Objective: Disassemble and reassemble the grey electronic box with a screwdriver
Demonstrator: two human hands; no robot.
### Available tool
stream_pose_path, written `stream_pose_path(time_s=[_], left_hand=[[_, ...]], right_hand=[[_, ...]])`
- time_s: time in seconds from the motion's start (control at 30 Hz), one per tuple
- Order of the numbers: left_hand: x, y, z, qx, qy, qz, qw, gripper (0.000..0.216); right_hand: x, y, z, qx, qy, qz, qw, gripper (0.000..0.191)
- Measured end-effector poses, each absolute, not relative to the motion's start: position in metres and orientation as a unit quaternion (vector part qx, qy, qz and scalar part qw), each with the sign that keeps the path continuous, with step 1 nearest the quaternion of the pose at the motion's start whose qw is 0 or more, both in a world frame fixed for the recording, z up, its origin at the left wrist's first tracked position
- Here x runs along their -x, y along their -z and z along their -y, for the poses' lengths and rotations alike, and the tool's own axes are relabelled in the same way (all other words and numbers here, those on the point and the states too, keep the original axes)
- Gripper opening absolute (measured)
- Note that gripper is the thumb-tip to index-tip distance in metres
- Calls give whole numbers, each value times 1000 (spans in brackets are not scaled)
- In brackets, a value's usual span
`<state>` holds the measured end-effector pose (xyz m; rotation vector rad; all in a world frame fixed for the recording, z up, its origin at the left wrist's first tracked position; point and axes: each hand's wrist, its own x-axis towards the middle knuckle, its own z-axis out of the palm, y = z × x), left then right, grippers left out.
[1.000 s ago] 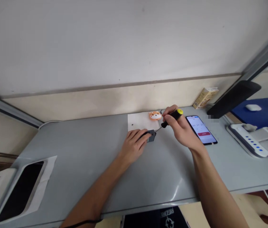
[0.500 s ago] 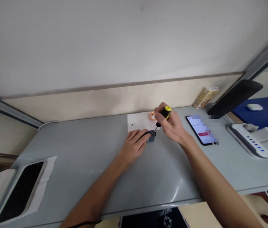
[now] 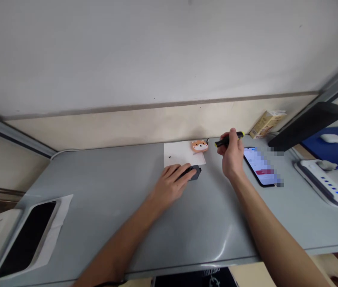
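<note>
Under my left hand (image 3: 170, 183) is a small dark grey block-shaped device (image 3: 195, 173) with a slotted face, lying on the table. My left fingers curl over its top and left side and grip it. To the right and a little farther back, my right hand (image 3: 232, 157) is closed round the black and yellow handle of a screwdriver (image 3: 225, 140). The handle lies nearly level, apart from the device, and I cannot make out its shaft. Just behind the device lies a white sheet of paper (image 3: 176, 150) with a tiny dark piece (image 3: 169, 157) on it.
An orange dog-faced item (image 3: 199, 146) sits on the paper's right side. A lit phone (image 3: 260, 167) lies right of my right hand, with a carton (image 3: 266, 124) behind it. A white power strip (image 3: 321, 181) is at far right. A dark-screened phone (image 3: 28, 239) lies at left.
My right hand has drawn the screwdriver away from the device, to the right, and turned its handle nearly level. The left hand stays on the device. The orange item's dog face is now uncovered.
</note>
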<state>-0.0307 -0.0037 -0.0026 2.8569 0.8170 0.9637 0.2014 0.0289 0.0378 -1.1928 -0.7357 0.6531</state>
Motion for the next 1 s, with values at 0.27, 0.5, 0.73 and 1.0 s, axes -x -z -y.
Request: stream_pose_path(time_s=[0.27,0.5,0.73,1.0], left_hand=[[50,6,3,-834,-432,-307,153,28],[65,-5,-5,-861,-421,-254,134,24],[69,-6,-7,-865,-413,-258,121,23],[66,8,-13,-764,-424,-362,326,14]], right_hand=[[-171,-15,-29,519,-388,508,568,46],[-168,-4,-29,535,-425,500,533,46],[-166,-1,-30,524,-442,495,533,46],[-175,-10,-28,517,-418,502,554,44]])
